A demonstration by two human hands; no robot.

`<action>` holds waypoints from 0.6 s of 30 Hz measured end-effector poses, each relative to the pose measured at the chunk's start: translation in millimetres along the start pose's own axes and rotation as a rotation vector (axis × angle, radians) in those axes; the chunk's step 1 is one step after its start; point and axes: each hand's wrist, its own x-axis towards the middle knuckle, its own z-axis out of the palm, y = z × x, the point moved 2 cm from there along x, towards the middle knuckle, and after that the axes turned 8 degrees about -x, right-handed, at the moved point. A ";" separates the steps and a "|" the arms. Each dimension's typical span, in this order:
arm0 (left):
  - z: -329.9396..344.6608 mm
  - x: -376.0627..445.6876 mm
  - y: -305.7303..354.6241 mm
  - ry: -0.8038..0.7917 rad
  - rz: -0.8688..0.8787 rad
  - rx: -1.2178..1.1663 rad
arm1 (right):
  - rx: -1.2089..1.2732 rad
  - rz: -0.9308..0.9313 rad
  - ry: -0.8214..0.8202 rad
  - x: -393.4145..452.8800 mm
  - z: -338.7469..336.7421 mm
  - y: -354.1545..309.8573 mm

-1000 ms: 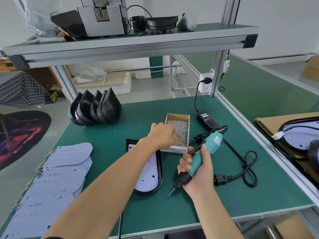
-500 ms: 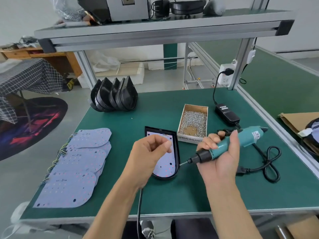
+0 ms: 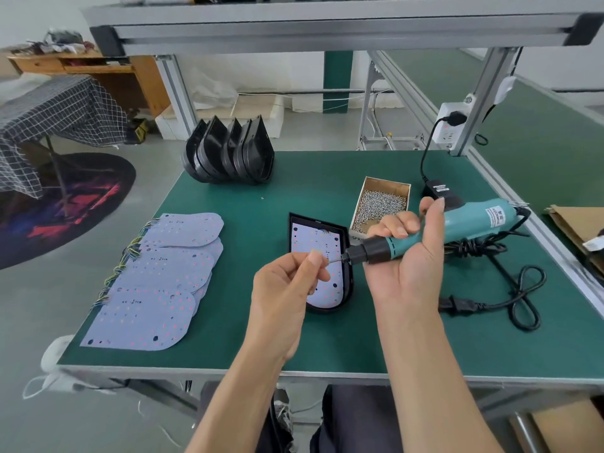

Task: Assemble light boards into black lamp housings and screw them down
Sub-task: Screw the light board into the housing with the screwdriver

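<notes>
Head view shows that the left hand point(image 3: 287, 289) has come away from the cardboard screw box point(image 3: 380, 204), where it was reaching a second ago, and now meets the tip of the teal electric screwdriver point(image 3: 434, 228) above the worktop point(image 3: 294, 181). Its thumb and forefinger are pinched together right at the bit; what they hold is too small to make out, though it is most likely a screw being set on the bit. The right hand point(image 3: 408, 253) has meanwhile swung the driver from pointing down to lying nearly level, bit toward the left, and its grip is wrapped firmly round the teal barrel. Below the two hands lies the black lamp housing point(image 3: 348, 282) with a pale light board point(image 3: 322, 256) already seated in it, just beside the screw box. This reads as loading the driver before fastening, so the board looks placed but not yet screwed down. A stack of spare light boards point(image 3: 157, 282) lies at the left of the worktop and a row of empty housings point(image 3: 228, 155) stands at the far edge, so plenty of the job seems to remain.
</notes>
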 end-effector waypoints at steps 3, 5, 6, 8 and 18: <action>1.4 -2.0 -2.0 0.007 0.005 0.012 | 0.000 -0.005 -0.002 -0.4 -0.2 -0.1; 3.0 -3.5 -2.4 0.012 0.004 0.007 | -0.006 -0.009 0.002 -0.4 -0.6 -0.4; 4.0 -4.1 -2.1 0.016 0.002 0.006 | -0.009 -0.011 0.003 -0.3 -1.0 -0.7; 5.7 -5.3 -1.4 0.022 0.008 0.015 | -0.013 -0.016 0.002 -0.1 -1.5 -1.4; 11.9 -17.1 -4.8 0.148 0.184 0.320 | -0.041 -0.023 0.028 -2.0 -7.0 -1.5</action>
